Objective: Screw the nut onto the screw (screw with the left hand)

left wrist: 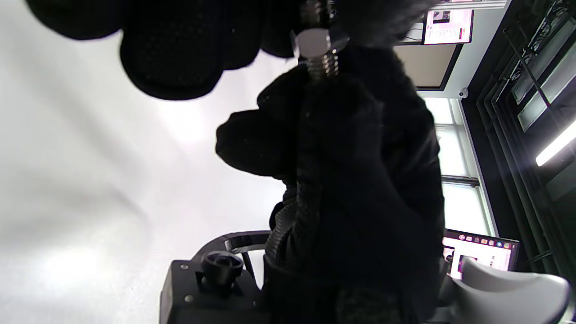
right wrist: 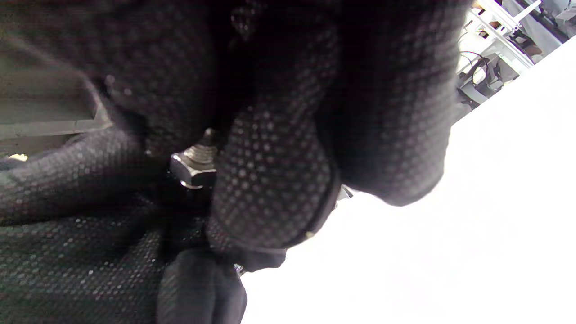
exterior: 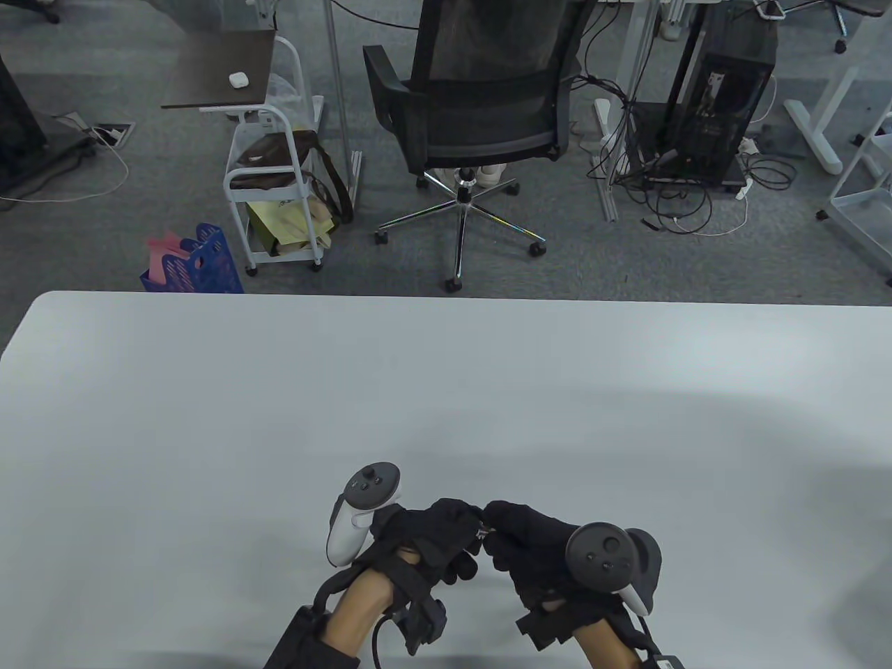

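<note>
My two gloved hands meet low at the middle of the white table. A small metal screw shows as a glint between their fingertips. My right hand grips the screw; in the left wrist view its threaded shaft comes out of the right glove. A hex nut sits on that shaft. My left hand pinches the nut from the left. In the right wrist view the nut sits on the threads between dark gloved fingers. The screw's head is hidden.
The hands hang just above the table near its front edge. Beyond the far edge stand an office chair, a white cart and a blue basket on the floor.
</note>
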### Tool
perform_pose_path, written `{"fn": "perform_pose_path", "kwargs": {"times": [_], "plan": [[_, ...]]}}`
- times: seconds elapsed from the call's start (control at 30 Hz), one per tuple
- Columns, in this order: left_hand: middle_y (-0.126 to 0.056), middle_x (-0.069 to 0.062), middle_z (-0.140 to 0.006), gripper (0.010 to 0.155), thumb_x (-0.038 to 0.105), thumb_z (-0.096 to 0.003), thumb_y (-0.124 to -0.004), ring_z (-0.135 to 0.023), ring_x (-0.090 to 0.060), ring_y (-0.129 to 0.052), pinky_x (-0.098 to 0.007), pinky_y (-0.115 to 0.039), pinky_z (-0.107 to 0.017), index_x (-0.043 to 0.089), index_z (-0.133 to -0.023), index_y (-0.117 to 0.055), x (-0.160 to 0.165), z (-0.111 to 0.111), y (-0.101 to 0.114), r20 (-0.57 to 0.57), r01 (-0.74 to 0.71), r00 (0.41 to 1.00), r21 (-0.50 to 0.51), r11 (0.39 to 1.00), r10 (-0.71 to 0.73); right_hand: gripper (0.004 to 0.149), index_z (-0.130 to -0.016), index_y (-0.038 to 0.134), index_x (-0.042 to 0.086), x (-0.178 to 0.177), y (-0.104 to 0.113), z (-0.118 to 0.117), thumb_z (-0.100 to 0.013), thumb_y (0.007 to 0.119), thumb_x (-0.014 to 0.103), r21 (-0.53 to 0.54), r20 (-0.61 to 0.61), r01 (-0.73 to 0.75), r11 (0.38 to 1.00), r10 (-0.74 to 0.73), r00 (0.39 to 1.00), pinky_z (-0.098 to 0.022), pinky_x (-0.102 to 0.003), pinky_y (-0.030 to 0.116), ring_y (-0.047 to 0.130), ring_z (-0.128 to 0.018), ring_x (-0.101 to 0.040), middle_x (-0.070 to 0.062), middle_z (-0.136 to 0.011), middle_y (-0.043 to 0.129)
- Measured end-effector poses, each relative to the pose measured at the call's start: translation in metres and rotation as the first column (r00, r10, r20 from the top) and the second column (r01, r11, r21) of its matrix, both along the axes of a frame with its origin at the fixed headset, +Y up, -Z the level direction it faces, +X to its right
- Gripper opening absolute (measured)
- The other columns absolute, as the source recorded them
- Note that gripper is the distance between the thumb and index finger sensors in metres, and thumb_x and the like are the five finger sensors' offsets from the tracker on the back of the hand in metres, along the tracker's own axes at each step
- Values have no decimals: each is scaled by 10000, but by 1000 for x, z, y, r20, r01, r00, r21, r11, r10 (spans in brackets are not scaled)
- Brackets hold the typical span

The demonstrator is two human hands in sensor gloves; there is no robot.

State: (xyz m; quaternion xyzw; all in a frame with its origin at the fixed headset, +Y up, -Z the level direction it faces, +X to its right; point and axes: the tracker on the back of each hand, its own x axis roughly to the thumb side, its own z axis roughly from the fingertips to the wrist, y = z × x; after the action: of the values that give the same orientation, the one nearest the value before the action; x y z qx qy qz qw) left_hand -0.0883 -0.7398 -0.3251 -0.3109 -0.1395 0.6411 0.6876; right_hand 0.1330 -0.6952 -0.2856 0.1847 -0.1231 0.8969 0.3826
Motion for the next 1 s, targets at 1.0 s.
{"fn": "perform_pose_path", "kwargs": {"times": [1.0], "plan": [[-795, -285, -784, 559, 412, -447, -681, -494, -439, -903, -561, -718, -389, 39, -860, -727, 1, 0, -1, -4, 16, 1000, -27, 1000, -16, 457, -732, 898, 190, 0, 0, 1, -308, 935, 358, 8, 0, 9, 1000, -9, 1000, -290, -333, 1042, 1185, -279, -87, -31, -581, 1060]]}}
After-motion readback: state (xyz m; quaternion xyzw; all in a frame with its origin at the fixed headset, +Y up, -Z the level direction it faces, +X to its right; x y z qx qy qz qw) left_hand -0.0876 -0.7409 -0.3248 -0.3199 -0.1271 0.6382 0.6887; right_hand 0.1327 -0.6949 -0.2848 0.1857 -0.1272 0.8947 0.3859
